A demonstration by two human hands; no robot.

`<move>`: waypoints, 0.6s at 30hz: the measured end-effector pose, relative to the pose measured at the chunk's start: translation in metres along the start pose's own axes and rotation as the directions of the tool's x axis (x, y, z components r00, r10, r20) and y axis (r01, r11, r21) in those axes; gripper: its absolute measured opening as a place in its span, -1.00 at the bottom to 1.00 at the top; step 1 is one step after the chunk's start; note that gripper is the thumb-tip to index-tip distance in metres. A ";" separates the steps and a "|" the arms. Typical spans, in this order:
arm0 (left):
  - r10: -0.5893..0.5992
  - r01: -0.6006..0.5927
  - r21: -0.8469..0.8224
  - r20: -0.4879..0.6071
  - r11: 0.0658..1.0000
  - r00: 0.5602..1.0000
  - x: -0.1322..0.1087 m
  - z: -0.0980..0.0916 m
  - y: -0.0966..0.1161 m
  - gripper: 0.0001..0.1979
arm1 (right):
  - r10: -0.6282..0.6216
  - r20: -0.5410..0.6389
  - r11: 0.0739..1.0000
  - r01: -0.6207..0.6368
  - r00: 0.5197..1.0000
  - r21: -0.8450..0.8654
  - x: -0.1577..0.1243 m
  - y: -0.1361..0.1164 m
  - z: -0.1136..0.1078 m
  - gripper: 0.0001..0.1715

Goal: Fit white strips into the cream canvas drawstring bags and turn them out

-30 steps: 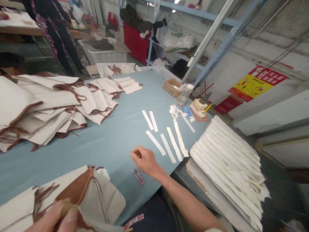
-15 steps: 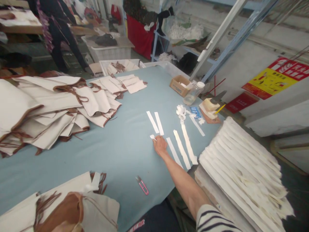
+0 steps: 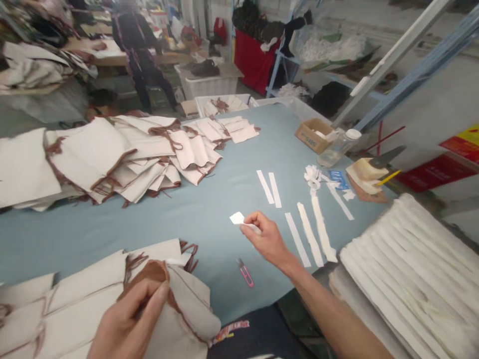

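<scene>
At the lower left, my left hand (image 3: 129,319) pinches the brown-trimmed edge of a cream fabric bag (image 3: 187,304). The bag's mouth stands partly open, showing a brown inside. Over the middle of the table, my right hand (image 3: 267,242) grips a small white strip (image 3: 237,218) between thumb and fingers, one end sticking out to the left. Pink thread snips (image 3: 245,274) lie on the table below that hand. Two short white strips (image 3: 269,189) rest beyond it. Longer white strips (image 3: 310,234) are laid out to its right.
Cream bags with brown trim lie heaped on the blue-green tabletop (image 3: 220,199) at left. A cardboard box (image 3: 314,135), a clear jar (image 3: 339,148) and a sponge-like block (image 3: 368,174) stand at right. Folded white padding (image 3: 407,279) is stacked beside the table. A person (image 3: 138,55) stands behind.
My right hand has moved from beside the strips toward the left and nearer, carrying a white strip. My left hand has come into view on the bag's edge. The view has swung left.
</scene>
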State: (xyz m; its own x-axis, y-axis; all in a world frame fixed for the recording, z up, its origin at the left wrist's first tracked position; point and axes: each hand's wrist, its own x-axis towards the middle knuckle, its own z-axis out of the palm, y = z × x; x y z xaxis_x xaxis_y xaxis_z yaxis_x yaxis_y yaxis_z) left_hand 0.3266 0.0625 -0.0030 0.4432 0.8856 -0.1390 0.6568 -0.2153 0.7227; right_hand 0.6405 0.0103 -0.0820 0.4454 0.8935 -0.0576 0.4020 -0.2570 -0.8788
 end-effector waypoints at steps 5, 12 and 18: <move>-0.104 0.087 -0.125 -0.138 0.988 0.985 -0.005 -0.025 0.034 -0.57 | -0.343 0.070 0.928 0.326 0.937 0.180 -0.049 -0.094 0.005 -0.87; -0.104 0.101 -0.528 0.024 0.843 0.994 -0.022 -0.025 0.031 -0.50 | -0.600 0.069 0.797 0.589 0.797 0.135 -0.087 -0.144 0.015 -0.93; -0.042 0.069 -0.736 0.056 0.674 0.998 -0.041 -0.018 0.019 -0.53 | -0.607 0.059 0.794 0.600 0.793 0.098 -0.113 -0.150 0.025 -0.88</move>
State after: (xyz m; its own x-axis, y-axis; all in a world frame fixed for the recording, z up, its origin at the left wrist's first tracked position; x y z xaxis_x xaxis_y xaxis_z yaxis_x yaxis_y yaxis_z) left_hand 0.3101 0.0298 0.0284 0.4487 0.8695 -0.2065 0.0246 0.2189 0.9754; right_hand 0.5100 -0.0434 0.0442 0.0618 0.8862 0.4592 0.5080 0.3681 -0.7787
